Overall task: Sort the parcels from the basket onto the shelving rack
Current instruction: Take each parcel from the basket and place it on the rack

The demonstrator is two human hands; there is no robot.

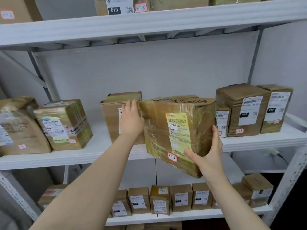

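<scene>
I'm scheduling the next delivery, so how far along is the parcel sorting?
Done: labelled brown parcels stand on the white metal shelving rack. In hand: the left hand presses and the right hand grips a tilted tape-wrapped brown cardboard box, half over the middle shelf edge. Left: seating it; the basket is out of view, remainder unknown.

Parcel sorting room, white shelving rack (149, 22), rows of labelled cardboard parcels (240, 110)

Plain white wall (149, 72) in bkgd
</scene>
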